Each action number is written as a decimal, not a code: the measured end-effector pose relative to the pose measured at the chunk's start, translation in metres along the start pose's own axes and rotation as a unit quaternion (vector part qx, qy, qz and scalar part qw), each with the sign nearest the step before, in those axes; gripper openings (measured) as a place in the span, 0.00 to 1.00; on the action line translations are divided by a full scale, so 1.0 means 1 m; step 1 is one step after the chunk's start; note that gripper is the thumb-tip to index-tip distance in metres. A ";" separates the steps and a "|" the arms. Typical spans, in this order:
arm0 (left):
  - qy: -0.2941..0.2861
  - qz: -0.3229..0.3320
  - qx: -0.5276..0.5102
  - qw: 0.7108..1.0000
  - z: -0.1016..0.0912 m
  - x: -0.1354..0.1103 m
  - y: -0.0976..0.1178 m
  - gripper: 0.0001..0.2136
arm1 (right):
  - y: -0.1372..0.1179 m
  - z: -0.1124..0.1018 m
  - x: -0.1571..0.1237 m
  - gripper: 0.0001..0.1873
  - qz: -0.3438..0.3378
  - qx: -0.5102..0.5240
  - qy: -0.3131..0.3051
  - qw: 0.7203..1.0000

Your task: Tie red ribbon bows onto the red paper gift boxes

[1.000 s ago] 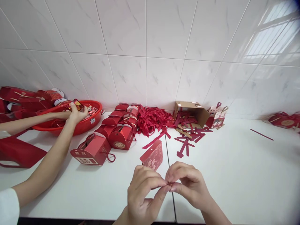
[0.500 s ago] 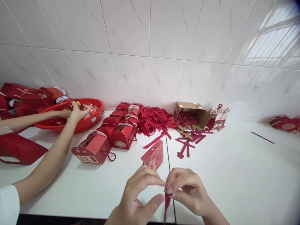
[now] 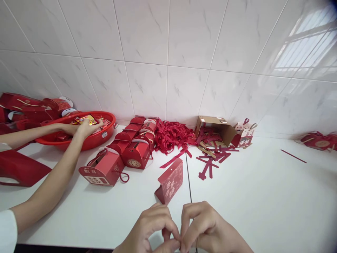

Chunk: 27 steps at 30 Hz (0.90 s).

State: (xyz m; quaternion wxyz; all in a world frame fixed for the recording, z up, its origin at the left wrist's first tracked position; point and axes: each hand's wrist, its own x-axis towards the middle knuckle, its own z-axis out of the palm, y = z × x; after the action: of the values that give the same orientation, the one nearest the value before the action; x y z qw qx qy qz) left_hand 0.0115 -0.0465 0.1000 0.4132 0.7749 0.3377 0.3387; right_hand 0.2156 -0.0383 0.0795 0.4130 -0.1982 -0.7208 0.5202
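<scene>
At the bottom edge my left hand (image 3: 155,225) and my right hand (image 3: 207,226) meet, thumbs and forefingers pinched together at one spot. Between them they grip the dark red ribbon seen in the earlier frame; the fingers and picture edge now hide almost all of it. Just beyond my fingertips a red folded card box (image 3: 173,181) with pale printing stands like a tent on the white table (image 3: 237,207). Neither hand touches it.
Red gift boxes (image 3: 102,168) stand in rows left of a red ribbon heap (image 3: 175,137). An open cardboard box (image 3: 226,131) spills dark red strips (image 3: 207,167). At left, another person's arms (image 3: 56,179) reach into a red basin (image 3: 98,138) of wrapped sweets.
Both my hands have moved down towards the picture's bottom edge, and my left thumb has closed in. The hanging ribbon has dropped out of sight. More of the folded card box shows.
</scene>
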 end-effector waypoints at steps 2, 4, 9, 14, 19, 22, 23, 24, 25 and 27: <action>-0.008 0.002 -0.001 1.000 0.001 -0.001 -0.001 0.07 | 0.002 -0.002 -0.001 0.07 -0.007 -0.048 -0.023 0.999; -0.020 0.007 -0.011 1.000 0.002 0.000 -0.004 0.07 | 0.005 -0.005 -0.002 0.07 -0.011 -0.079 -0.048 0.996; -0.065 0.000 -0.071 0.995 0.014 0.002 -0.015 0.11 | 0.008 -0.012 -0.001 0.10 -0.011 -0.074 -0.109 0.991; -0.034 -0.046 -0.085 0.995 0.019 0.003 -0.011 0.11 | 0.010 -0.010 -0.006 0.07 0.041 0.014 -0.058 0.997; 0.223 0.004 0.032 0.974 0.007 0.015 -0.028 0.06 | 0.024 -0.009 -0.020 0.10 0.011 0.109 0.091 0.990; 0.325 -0.041 0.120 0.937 0.003 0.033 -0.047 0.24 | 0.032 -0.012 -0.028 0.09 -0.002 0.123 0.136 0.983; 0.320 -0.067 0.125 0.937 0.003 0.039 -0.051 0.30 | 0.034 -0.014 -0.030 0.08 0.002 0.120 0.148 0.982; 0.306 -0.091 0.111 0.941 0.004 0.045 -0.054 0.33 | 0.035 -0.016 -0.031 0.08 0.008 0.116 0.159 0.980; 0.292 -0.112 0.082 0.946 0.007 0.050 -0.056 0.34 | 0.035 -0.017 -0.032 0.08 0.010 0.111 0.168 0.979; 0.273 -0.136 -0.007 0.952 0.013 0.057 -0.057 0.34 | 0.035 -0.021 -0.032 0.08 -0.001 0.088 0.185 0.979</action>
State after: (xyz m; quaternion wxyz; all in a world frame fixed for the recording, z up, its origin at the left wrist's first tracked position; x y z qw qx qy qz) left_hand 0.0394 0.0187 0.0592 0.3529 0.5964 0.5374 0.4806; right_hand 0.2462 -0.0359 0.0373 0.5558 -0.2535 -0.5833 0.5354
